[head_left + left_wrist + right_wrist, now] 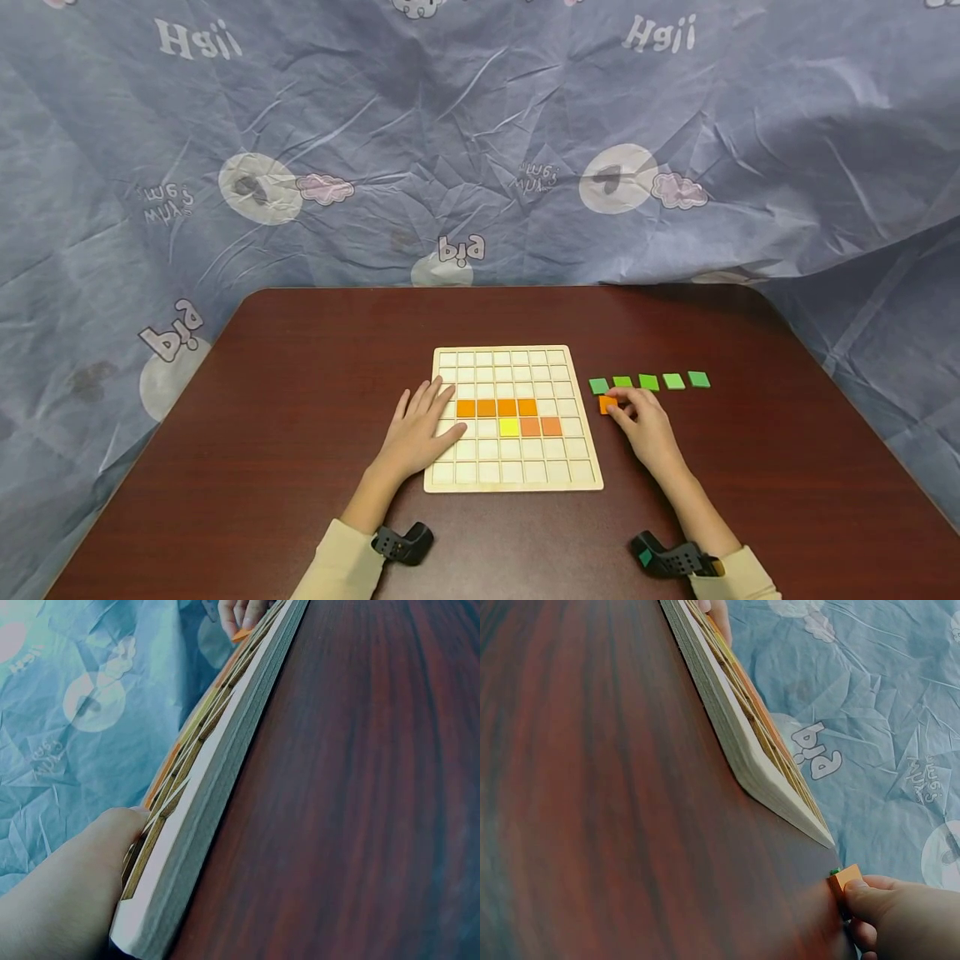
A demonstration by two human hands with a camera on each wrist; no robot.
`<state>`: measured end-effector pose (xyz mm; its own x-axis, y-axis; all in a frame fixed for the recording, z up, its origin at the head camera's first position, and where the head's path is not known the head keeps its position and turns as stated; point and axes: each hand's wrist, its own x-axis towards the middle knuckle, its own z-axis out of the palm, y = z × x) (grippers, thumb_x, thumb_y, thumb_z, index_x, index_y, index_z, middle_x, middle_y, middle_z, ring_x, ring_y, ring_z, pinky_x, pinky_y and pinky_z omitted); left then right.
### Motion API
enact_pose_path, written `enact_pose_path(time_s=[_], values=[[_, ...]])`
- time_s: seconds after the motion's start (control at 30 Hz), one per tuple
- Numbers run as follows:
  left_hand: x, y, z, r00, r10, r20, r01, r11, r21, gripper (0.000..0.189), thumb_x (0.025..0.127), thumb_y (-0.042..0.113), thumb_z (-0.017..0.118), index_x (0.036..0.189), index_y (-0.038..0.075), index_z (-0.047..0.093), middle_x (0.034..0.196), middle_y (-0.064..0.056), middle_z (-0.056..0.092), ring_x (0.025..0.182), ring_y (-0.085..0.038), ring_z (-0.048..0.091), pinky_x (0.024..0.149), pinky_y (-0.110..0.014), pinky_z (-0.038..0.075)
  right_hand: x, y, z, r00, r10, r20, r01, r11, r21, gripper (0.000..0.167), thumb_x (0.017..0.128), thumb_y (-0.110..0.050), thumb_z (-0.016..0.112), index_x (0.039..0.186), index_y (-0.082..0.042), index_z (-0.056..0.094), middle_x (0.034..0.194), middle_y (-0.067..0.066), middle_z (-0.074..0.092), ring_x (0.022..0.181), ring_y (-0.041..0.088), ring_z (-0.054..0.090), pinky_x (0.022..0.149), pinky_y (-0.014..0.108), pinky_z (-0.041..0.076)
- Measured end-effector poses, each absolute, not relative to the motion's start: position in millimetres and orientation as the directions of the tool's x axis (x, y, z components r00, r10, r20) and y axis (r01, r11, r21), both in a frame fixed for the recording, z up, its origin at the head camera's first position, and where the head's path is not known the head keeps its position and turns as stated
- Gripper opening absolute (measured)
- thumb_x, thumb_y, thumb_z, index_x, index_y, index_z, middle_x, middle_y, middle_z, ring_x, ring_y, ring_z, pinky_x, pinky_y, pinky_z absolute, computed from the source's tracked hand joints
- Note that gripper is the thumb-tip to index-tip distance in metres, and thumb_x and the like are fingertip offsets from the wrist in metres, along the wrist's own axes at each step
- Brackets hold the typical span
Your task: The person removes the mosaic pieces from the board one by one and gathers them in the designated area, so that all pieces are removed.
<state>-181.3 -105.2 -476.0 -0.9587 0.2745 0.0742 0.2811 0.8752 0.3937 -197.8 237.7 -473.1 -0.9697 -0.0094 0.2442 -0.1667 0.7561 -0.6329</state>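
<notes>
A pale wooden grid board (pixel 466 473) lies on the table with square recesses. Orange tiles (pixel 487 408) fill part of one row; below them are a yellow tile (pixel 509 427) and two darker orange tiles (pixel 541 427). My left hand (pixel 422 431) rests with spread fingers on the board's left edge, its thumb (pixel 124 825) over the rim in the left wrist view. Just right of the board, my right hand (pixel 647 425) pinches an orange square tile (pixel 607 405) between thumb and fingers. In the right wrist view that tile (pixel 846 877) is tilted up at the fingertips.
Several green tiles (pixel 648 382) lie in a row right of the board, just beyond my right hand. The dark red-brown table (pixel 315 400) reaches back to a grey-blue printed cloth (pixel 480 150). Each wrist wears a black band (pixel 675 558).
</notes>
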Motion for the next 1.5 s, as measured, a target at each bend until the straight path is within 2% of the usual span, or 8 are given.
enact_pose_path(time_s=[0.37, 0.63, 0.87, 1.1, 1.3, 1.5], values=[[-180, -105, -477, -0.958, 0.277, 0.074, 0.283, 0.874, 0.395, 0.068, 0.089, 0.055, 0.041, 0.145, 0.020, 0.026, 0.152, -0.006, 0.019, 0.141, -0.025, 0.015, 0.114, -0.048, 0.005, -196, 239, -476, -0.972, -0.023, 0.235, -0.166, 0.774, -0.611, 0.025, 0.086, -0.010, 0.061, 0.110, -0.002, 0.063, 0.096, 0.014, 0.051, 0.072, 0.015, 0.044, 0.065, 0.026, 0.035], [-179, -104, -479, -0.959, 0.273, 0.073, 0.279, 0.876, 0.392, 0.067, 0.089, 0.054, 0.042, 0.145, 0.020, 0.026, 0.152, -0.005, 0.020, 0.141, -0.025, 0.015, 0.114, -0.048, 0.005, -195, 239, -477, -0.978, -0.014, 0.208, -0.142, 0.773, -0.618, 0.027, 0.087, -0.012, 0.059, 0.112, -0.003, 0.063, 0.102, 0.015, 0.052, 0.077, 0.018, 0.047, 0.067, 0.027, 0.035], [-180, -105, -480, -0.959, 0.272, 0.074, 0.279, 0.876, 0.394, 0.067, 0.089, 0.055, 0.041, 0.145, 0.021, 0.026, 0.153, -0.005, 0.019, 0.141, -0.025, 0.015, 0.114, -0.048, 0.005, -196, 238, -478, -0.974, -0.008, 0.227, -0.151, 0.770, -0.620, 0.025, 0.088, -0.013, 0.059, 0.111, -0.004, 0.063, 0.098, 0.013, 0.051, 0.075, 0.015, 0.045, 0.068, 0.028, 0.036], [-182, -106, -478, -0.958, 0.276, 0.076, 0.283, 0.873, 0.398, 0.067, 0.089, 0.055, 0.041, 0.145, 0.021, 0.026, 0.153, -0.005, 0.018, 0.141, -0.025, 0.014, 0.114, -0.048, 0.004, -196, 237, -477, -0.962, 0.016, 0.272, -0.166, 0.757, -0.632, 0.023, 0.090, -0.017, 0.057, 0.107, -0.004, 0.064, 0.098, 0.011, 0.053, 0.074, 0.012, 0.046, 0.064, 0.023, 0.038], [-182, -105, -477, -0.959, 0.275, 0.072, 0.280, 0.873, 0.399, 0.068, 0.089, 0.055, 0.041, 0.145, 0.020, 0.026, 0.153, -0.004, 0.018, 0.141, -0.024, 0.014, 0.114, -0.048, 0.004, -194, 238, -472, -0.951, 0.043, 0.305, -0.170, 0.750, -0.639, 0.020, 0.090, -0.018, 0.056, 0.103, -0.006, 0.065, 0.093, 0.008, 0.054, 0.071, 0.009, 0.043, 0.059, 0.020, 0.037], [-181, -105, -477, -0.958, 0.274, 0.079, 0.283, 0.870, 0.404, 0.067, 0.089, 0.054, 0.041, 0.144, 0.020, 0.027, 0.152, -0.005, 0.019, 0.141, -0.025, 0.015, 0.114, -0.049, 0.005, -192, 235, -463, -0.938, 0.066, 0.340, -0.183, 0.739, -0.648, 0.018, 0.090, -0.019, 0.056, 0.100, -0.008, 0.067, 0.081, 0.004, 0.054, 0.067, 0.005, 0.041, 0.056, 0.020, 0.035]])
